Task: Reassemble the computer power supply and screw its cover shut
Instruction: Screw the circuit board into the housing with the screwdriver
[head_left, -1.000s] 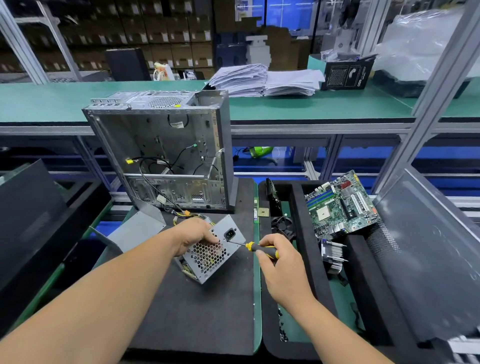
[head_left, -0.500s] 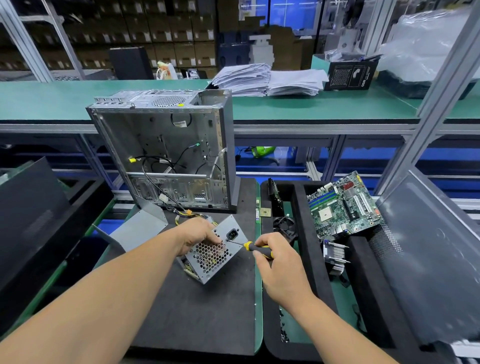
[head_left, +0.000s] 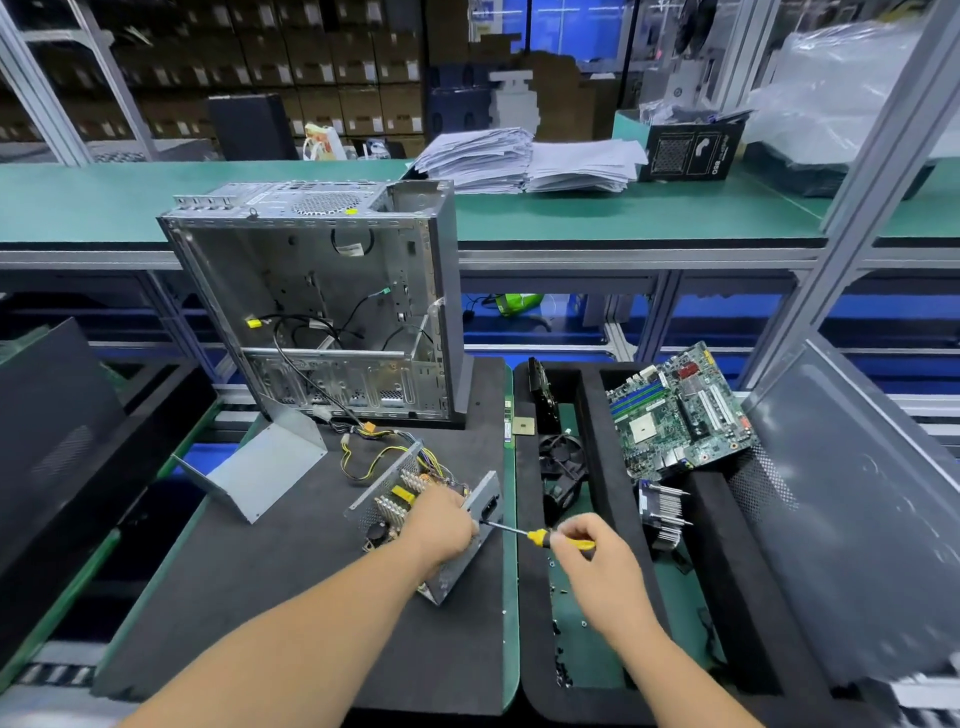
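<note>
We worked with the open case (head_left: 322, 306) as our landmark, standing at the back of the dark mat (head_left: 270, 582). Just in front of the case, to the left, lay the grey cover (head_left: 260, 475), apart from its unit. In front of the case, to the right, sat the supply (head_left: 415, 519), open, its coils and heatsinks bare and its wires trailing back toward the case. We judged it stiff and fairly heavy for its size, with sharp sheet edges and a fragile board inside, so best held by the metal walls. Our left hand (head_left: 441, 525) was clamped over its socket end, steadying it. Our right hand (head_left: 592, 553) was closed round the yellow handle of the driver (head_left: 524, 534), whose tip touched the supply's end plate beside the left hand.
</note>
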